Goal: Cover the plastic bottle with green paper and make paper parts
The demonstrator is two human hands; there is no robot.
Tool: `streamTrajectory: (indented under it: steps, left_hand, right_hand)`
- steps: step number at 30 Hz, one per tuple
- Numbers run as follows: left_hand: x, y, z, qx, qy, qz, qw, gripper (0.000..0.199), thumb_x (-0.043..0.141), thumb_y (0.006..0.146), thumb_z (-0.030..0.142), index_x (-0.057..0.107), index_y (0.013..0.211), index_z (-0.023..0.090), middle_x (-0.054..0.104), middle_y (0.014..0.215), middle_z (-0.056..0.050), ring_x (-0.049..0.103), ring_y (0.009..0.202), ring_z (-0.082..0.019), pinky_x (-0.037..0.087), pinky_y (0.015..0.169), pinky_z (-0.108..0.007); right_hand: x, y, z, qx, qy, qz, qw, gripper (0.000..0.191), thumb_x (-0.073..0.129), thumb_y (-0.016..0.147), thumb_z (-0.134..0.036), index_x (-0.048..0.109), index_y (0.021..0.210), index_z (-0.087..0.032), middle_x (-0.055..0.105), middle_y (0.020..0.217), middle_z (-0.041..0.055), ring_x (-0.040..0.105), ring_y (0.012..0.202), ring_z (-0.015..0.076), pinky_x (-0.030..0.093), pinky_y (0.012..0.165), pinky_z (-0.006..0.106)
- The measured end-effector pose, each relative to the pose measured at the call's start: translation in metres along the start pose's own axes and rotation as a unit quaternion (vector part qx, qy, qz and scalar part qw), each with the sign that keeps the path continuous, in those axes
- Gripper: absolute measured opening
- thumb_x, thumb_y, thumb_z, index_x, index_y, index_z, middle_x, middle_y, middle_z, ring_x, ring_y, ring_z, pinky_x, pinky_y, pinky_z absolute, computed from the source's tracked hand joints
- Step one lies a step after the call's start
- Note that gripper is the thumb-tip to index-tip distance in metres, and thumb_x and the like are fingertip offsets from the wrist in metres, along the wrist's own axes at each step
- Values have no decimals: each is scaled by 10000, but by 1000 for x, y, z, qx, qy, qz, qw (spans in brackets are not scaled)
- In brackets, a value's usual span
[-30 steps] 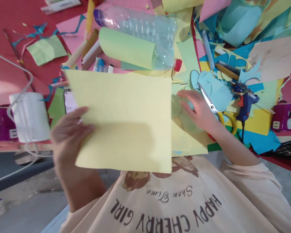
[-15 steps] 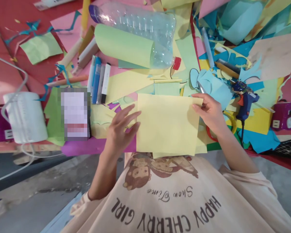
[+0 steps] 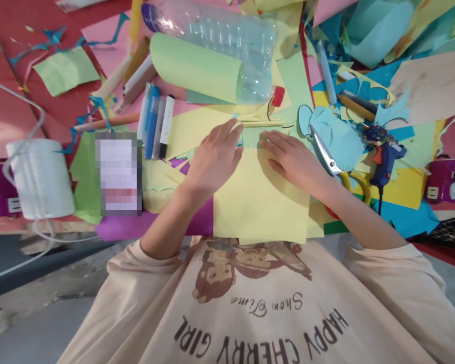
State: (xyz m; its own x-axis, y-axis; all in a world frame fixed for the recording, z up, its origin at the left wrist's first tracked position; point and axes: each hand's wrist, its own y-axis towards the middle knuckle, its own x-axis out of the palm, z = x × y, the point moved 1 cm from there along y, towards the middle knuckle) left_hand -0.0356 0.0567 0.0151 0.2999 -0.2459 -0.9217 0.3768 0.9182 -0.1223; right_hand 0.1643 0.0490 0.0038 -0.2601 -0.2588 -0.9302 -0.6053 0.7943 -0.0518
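Note:
A pale yellow sheet of paper lies in front of me at the table's near edge, over other yellow paper. My left hand is at its upper left corner, fingers stretched forward, the fingertips close to some thin yellow paper strips. Over the sheet's upper right part rests my right hand, flat with its fingers extended. Neither hand grips anything. Just beyond the sheet's top edge a strip of light green paper shows between the hands.
Scissors with yellow handles lie right of my right hand, partly under the forearm. Farther right is a blue glue gun. A plastic bottle, several markers, a blurred phone and a white corded device surround the paper scraps.
Both hands have moved forward and inward from the sheet's sides to its top edge. The right hand has let go of the sheet's upper right corner, uncovering the scissors.

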Motion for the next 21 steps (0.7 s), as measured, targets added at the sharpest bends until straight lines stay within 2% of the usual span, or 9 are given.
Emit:
streamTrajectory:
  steps: [2,5,9,13,17,21]
  left_hand:
    - [-5,19,-5,-37,0,7,999,434,434,910,122,488,1341,131,565,1359,-117,522,1284,-233,417,1093,-381]
    - [-4,41,-9,-60,-10,19,998,336,389,939,210,592,1202,160,626,1212,-36,605,1099,-143,465,974,-280]
    - [3,52,-14,-82,16,50,995,232,466,898,214,665,1016,208,663,1083,-21,639,929,-157,503,805,-291]
    - [-3,40,-26,-92,20,76,993,185,532,858,207,685,961,196,690,987,-16,624,858,-159,510,775,-304]
    - [-16,18,-48,-97,47,115,987,214,536,860,218,695,995,172,689,987,-11,628,873,-158,519,783,-306]
    - [-26,1,-68,-162,52,130,977,197,584,838,221,704,990,183,713,994,-17,644,892,-177,535,861,-347]
  right_hand:
    - [4,1,-3,5,0,-12,1000,459,395,958,-232,493,1380,-83,437,1510,141,393,1413,290,358,1148,497]
    - [8,-1,-3,15,7,-16,1000,469,408,962,-266,489,1391,-96,437,1510,136,391,1416,282,342,1161,498]
    - [10,-7,0,17,-2,-2,1000,460,418,961,-271,492,1388,-118,436,1515,118,398,1413,269,323,1175,489]
    - [10,-12,4,26,-5,0,1000,476,424,957,-276,468,1409,-133,418,1527,114,378,1426,279,303,1182,519]
    - [9,-13,6,28,0,-7,1000,476,420,957,-268,462,1414,-139,408,1533,110,359,1439,270,278,1198,531]
    - [8,-12,6,22,-3,-9,1000,455,401,962,-250,476,1397,-137,414,1531,107,360,1438,263,272,1204,524]
